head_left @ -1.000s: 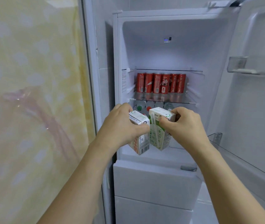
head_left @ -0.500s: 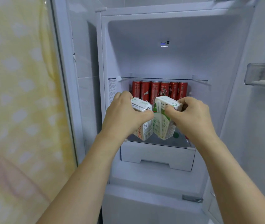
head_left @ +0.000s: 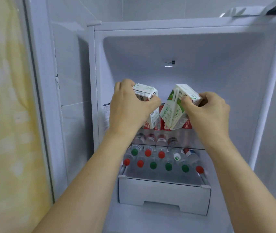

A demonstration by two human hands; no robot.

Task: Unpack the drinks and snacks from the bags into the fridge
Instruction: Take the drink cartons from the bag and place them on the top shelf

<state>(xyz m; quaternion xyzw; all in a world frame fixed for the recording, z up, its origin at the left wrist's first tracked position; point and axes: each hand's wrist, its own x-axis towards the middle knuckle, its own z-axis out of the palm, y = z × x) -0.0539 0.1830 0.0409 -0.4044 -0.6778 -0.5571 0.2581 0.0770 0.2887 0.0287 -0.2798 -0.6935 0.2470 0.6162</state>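
Left hand [head_left: 130, 111] fingers clamped on red carton [head_left: 148, 105], right hand [head_left: 208, 113] fingers clamped on green carton [head_left: 174, 111], both held high inside fridge [head_left: 192, 52], long axes tilted, can shelf directly behind and below.

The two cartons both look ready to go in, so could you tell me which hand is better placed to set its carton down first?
Probably the left hand: its red carton is held nearly upright, while the right hand's green carton is tilted.
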